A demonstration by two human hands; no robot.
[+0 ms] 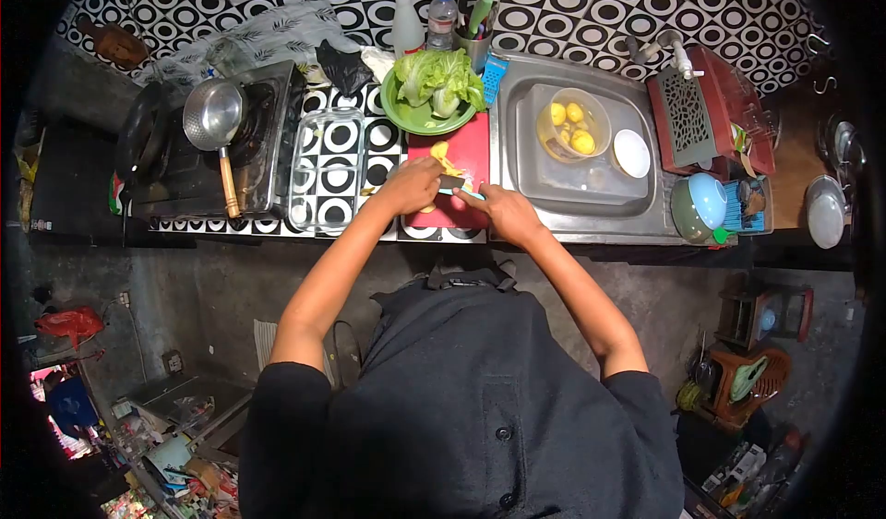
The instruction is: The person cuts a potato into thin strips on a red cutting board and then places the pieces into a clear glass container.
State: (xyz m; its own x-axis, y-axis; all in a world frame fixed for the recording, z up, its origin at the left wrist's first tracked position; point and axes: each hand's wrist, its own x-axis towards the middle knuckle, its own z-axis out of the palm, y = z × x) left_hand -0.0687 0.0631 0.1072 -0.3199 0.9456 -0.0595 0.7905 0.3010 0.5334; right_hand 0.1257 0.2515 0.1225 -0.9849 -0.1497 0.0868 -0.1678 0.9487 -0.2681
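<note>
A red cutting board (473,150) lies on the tiled counter left of the sink. My right hand (509,213) grips a knife (454,182) by its light blue handle, with the dark blade pointing left over the board. At the blade's tip, my left hand (413,187) has its fingers curled down on the board; what they hold is hidden. Yellow slices (443,157), which look like potato, lie just beyond my left fingers. Behind the board, a green bowl (411,118) holds leafy lettuce (441,81). An empty-looking glass dish (328,173) stands to the left.
In the sink (517,164), a plastic tub (591,118) holds several peeled yellow potatoes beside a small white bowl (632,154). A saucepan (212,118) rests on the stove at left, its wooden handle toward me. A red dish rack (692,104) and stacked bowls (697,205) stand at right.
</note>
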